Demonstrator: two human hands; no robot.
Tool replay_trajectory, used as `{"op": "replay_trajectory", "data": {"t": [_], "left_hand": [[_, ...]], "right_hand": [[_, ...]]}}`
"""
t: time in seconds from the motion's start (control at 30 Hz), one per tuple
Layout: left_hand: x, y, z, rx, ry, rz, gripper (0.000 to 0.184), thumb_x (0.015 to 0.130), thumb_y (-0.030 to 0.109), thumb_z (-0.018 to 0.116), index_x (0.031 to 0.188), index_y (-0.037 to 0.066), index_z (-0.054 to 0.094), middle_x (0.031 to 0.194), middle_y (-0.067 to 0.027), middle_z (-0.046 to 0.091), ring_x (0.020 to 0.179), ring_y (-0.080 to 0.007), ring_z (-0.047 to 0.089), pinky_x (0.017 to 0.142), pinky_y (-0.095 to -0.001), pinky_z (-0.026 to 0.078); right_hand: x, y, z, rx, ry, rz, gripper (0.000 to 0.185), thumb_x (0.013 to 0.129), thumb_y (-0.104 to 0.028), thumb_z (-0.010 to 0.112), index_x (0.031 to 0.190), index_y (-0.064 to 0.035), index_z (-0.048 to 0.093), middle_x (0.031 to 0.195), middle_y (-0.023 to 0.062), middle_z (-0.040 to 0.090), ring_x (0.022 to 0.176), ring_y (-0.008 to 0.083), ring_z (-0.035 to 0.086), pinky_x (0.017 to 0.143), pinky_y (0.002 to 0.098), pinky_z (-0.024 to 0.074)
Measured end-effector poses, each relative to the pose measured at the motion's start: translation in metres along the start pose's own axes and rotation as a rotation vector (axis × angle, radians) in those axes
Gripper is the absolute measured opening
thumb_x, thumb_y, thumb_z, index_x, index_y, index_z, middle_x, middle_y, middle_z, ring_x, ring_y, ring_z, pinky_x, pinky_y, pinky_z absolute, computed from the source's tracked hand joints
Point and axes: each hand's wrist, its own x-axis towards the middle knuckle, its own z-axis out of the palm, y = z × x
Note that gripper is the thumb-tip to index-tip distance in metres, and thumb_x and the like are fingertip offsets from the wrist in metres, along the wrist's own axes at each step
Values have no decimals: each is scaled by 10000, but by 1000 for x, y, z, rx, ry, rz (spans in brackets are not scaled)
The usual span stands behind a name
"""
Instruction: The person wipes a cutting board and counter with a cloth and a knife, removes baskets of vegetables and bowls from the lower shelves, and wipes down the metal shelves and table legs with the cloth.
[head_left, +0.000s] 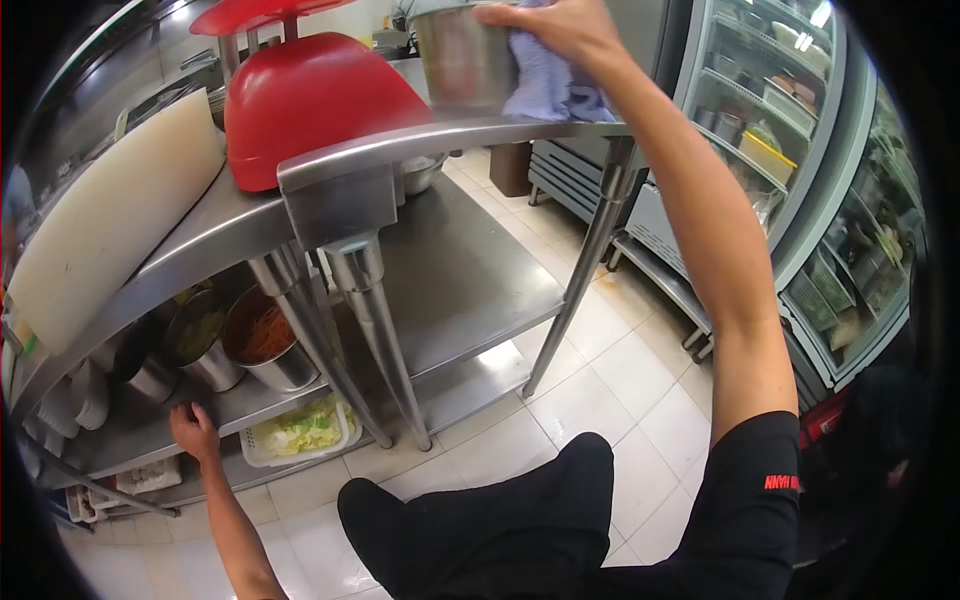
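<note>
My right hand [560, 28] is at the top of the view, closed at the rim of a tall metal container [465, 62] on the steel counter. A bluish-purple cloth [545, 75] hangs between that hand and the container. Lower left, my left hand [195, 432] rests with curled fingers at the front edge of the under-counter shelf [235, 405]. Just beyond it stand metal pots, one with shredded orange vegetable [268, 335], another with green contents [202, 338]. Below and right of this hand, a white basket [262, 452] holds chopped pale-green leaves.
A red scale [310, 105] and a thick white cutting board [120, 210] sit on the counter [450, 135]. Steel legs [375, 340] stand between the shelves. Glass-door fridges [755, 110] line the right. Another person's hand [897, 470] shows at the dark right edge.
</note>
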Motion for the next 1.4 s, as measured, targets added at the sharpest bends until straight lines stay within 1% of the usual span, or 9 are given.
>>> {"op": "replay_trajectory", "data": {"t": [0.17,0.3,0.43,0.67,0.77,0.97,1.13,1.2,1.4], "left_hand": [[3,5,3,7,45,25,212,848,205,542,812,-3,569,795,-188,537,760,-392,532,662,-445,417],[-4,-6,4,1,15,32,228,861,222,533,879,2,591,842,-171,558,785,-380,545,685,-429,429],[-2,-6,5,-2,-8,17,244,871,226,520,954,16,615,907,-161,581,841,-369,559,732,-411,441],[-2,-18,9,-49,-4,52,242,881,201,512,969,0,615,937,-177,592,879,-373,563,772,-396,444],[-5,-31,13,-47,-52,-6,244,886,194,508,969,-9,615,935,-182,593,869,-369,566,771,-385,443],[-5,-25,13,-82,-41,-12,276,898,214,506,984,-27,610,936,-179,602,861,-352,578,763,-384,446],[-5,-25,12,-62,-19,36,293,898,227,510,1002,-28,610,956,-177,603,872,-352,580,766,-387,447],[-4,-18,9,-47,-32,45,290,899,225,509,1001,-26,611,954,-180,600,877,-355,578,770,-387,445],[-8,-43,16,33,-70,64,279,915,217,473,984,-21,601,932,-183,586,878,-363,555,774,-400,430]], "right_hand": [[-61,-23,-61,-79,460,-276,428,781,-311,722,1026,26,625,894,137,661,836,202,640,722,315,522],[-141,23,-56,506,331,-270,405,839,-259,641,1110,35,580,982,176,643,912,220,627,806,321,501],[-200,53,8,455,599,-69,260,832,-219,700,969,-4,650,903,68,659,810,127,596,737,248,468],[-234,75,242,353,-613,-346,328,771,-163,577,1075,-58,637,1187,217,565,1141,362,493,991,421,386],[-275,60,336,8,-572,-404,434,831,-241,541,1232,-73,525,1288,187,491,1280,367,356,1062,460,289],[-310,131,307,80,-239,-465,302,878,-204,494,1136,-81,591,1215,196,548,1149,347,501,1000,435,367],[-260,261,229,-505,-216,69,421,924,-275,368,1213,-2,507,1287,209,482,1160,390,444,985,518,306],[-251,226,233,-537,-426,136,393,835,-196,462,1156,21,526,1259,212,486,1135,402,444,968,518,321],[-257,115,347,321,-408,-641,349,849,-223,504,1133,-34,578,1168,180,563,1143,355,496,1000,440,375]]}}
